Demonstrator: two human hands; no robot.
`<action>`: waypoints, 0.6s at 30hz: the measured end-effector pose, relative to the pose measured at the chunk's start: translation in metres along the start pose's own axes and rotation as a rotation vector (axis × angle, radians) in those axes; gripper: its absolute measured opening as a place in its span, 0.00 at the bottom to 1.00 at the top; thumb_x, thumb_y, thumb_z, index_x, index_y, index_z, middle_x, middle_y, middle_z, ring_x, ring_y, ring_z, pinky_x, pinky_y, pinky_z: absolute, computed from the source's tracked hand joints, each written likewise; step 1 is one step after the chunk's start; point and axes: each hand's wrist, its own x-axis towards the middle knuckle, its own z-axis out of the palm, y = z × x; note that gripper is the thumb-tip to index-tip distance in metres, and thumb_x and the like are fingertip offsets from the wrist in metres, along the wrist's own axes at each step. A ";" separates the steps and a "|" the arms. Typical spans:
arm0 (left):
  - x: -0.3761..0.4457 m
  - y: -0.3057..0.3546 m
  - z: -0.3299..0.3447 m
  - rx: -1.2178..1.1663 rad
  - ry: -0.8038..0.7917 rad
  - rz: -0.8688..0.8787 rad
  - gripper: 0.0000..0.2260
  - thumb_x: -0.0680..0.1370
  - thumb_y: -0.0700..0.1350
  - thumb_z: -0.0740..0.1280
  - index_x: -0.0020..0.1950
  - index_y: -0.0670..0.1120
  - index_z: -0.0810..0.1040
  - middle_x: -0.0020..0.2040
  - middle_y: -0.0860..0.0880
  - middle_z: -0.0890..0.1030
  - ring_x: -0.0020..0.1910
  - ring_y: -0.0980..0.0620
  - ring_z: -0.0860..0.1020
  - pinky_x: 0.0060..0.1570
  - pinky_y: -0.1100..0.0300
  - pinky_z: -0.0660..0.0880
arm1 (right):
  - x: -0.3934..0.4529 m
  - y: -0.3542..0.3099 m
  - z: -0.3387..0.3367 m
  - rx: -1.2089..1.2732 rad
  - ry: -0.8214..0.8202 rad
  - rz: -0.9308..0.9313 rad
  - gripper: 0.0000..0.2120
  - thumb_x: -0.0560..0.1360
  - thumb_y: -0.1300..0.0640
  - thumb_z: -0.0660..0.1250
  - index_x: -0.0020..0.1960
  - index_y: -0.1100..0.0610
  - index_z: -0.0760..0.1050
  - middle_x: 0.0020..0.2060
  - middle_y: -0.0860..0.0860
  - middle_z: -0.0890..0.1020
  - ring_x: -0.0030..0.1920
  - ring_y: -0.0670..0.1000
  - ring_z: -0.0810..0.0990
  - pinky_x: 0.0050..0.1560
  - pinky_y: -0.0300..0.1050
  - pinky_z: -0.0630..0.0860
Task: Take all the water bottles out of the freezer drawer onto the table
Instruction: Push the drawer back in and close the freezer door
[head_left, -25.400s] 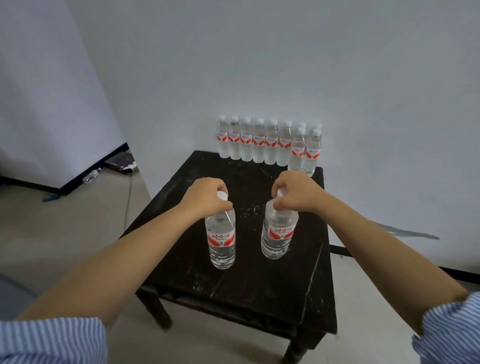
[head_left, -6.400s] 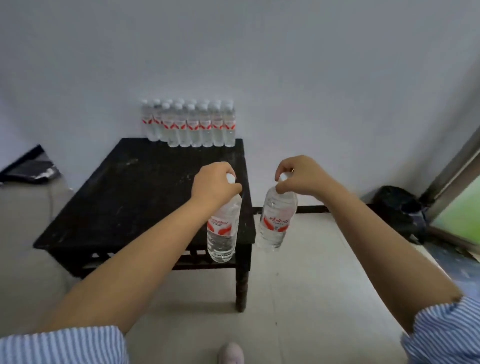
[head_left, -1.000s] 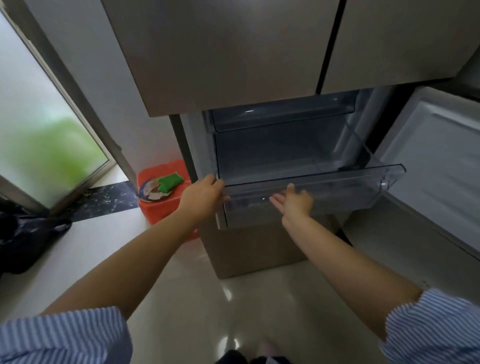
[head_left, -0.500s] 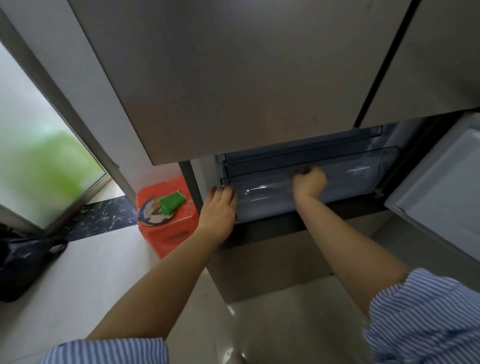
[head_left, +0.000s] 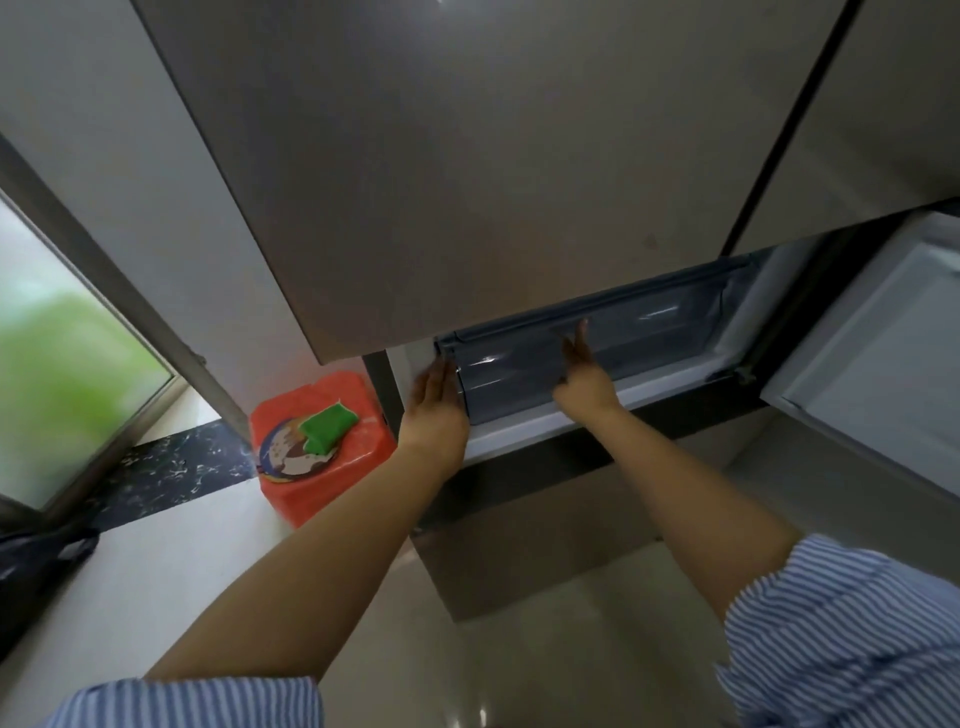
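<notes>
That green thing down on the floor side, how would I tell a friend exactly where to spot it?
Start at the big grey fridge door and look down past its lower left corner to the orange box on the floor. The green sponge-like pad lies on the box's top, beside a round printed picture. It is the only green object there.

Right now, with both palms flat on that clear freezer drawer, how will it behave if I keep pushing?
The freezer drawer looks like thin clear plastic, so probably light and slightly flexible. It likely slides straight, since the left hand presses its left end and the right hand its front. No bottles show through it, so expect little resistance.
</notes>
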 end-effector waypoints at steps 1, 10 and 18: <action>0.001 -0.001 0.001 -0.006 -0.012 -0.003 0.30 0.79 0.37 0.57 0.76 0.36 0.45 0.78 0.41 0.42 0.78 0.44 0.41 0.77 0.51 0.43 | 0.000 0.003 -0.005 -0.018 -0.026 0.006 0.35 0.76 0.69 0.58 0.77 0.55 0.44 0.77 0.52 0.41 0.70 0.59 0.67 0.59 0.45 0.72; -0.021 0.035 -0.011 0.310 0.001 0.132 0.25 0.77 0.44 0.63 0.73 0.41 0.62 0.74 0.39 0.58 0.75 0.40 0.54 0.73 0.45 0.54 | -0.053 0.029 -0.042 -0.120 0.120 0.047 0.19 0.76 0.66 0.57 0.67 0.66 0.69 0.67 0.62 0.71 0.65 0.59 0.72 0.64 0.49 0.71; -0.061 0.180 -0.042 0.301 0.092 0.332 0.18 0.79 0.42 0.59 0.69 0.42 0.69 0.69 0.42 0.68 0.68 0.43 0.66 0.66 0.50 0.65 | -0.165 0.122 -0.120 -0.150 0.230 0.236 0.18 0.76 0.66 0.56 0.64 0.67 0.73 0.63 0.62 0.75 0.62 0.60 0.74 0.62 0.48 0.71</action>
